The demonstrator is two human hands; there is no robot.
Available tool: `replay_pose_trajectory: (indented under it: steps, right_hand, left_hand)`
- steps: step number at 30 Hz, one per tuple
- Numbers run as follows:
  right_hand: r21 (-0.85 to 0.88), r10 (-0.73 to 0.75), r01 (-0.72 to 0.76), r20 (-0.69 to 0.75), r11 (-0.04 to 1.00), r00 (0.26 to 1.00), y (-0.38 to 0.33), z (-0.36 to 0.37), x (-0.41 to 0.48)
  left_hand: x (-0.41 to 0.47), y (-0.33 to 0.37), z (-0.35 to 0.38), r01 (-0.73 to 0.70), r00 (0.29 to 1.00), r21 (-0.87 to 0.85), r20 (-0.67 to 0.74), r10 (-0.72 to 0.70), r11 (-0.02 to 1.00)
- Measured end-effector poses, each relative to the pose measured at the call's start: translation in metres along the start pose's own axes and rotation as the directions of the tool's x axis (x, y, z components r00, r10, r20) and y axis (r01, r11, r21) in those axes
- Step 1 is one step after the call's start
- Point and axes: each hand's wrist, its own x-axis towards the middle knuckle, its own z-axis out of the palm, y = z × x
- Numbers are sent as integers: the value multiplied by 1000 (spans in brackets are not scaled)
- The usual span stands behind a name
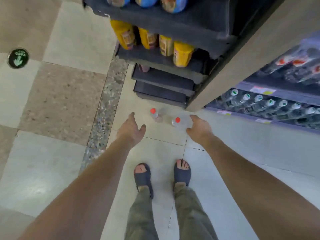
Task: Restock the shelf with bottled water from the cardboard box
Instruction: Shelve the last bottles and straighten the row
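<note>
- Your left hand: fingers spread, empty, above the floor.
- Two red-capped water bottles stand on the tiles at 12 o'clock from your feet.
- Your right hand: fingers loose, beside the nearer bottle, contact unclear.
- Water shelf at 2 o'clock.

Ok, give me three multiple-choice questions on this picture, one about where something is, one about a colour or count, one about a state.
1. Where are the two red-capped bottles?
A on the floor
B in a box
C on a shelf

2. What colour are the caps on the lower shelf's bottles?
A red
B green and white
C yellow

3. The left hand and right hand are:
A gripping bottles
B open, empty
C in pockets

Answers: 1 A, they stand on the tiles. 2 B, the tops show it. 3 B, spread fingers hold nothing.
</note>
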Motion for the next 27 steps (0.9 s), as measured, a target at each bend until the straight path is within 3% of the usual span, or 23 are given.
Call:
replay_pose_trajectory:
  steps: [10, 15, 20, 22, 27]
  right_hand:
    - [150, 180, -173, -34, 974, 983, 59, 155, 173]
    - [233, 190, -173, -52, 957, 980, 85, 208, 246]
    - [450, 138, -73, -115, 890, 984, 103, 242, 298]
    - [529, 111, -18, -144, 848, 983, 111, 252, 308]
    - [564, 69, 62, -207, 824, 976, 114, 257, 311]
  left_hand:
    - [198, -64, 139, -83, 996, 67, 40, 80, 994]
    - [275, -79, 198, -136, 990, 93, 39, 133, 986]
    - [336, -74, 235, -115, 993, -110, -15, 114, 987]
    - [350, -75, 247, -176, 984, -213, -63, 166, 961]
    - [365, -77, 258, -289, 945, -278, -233, 228, 916]
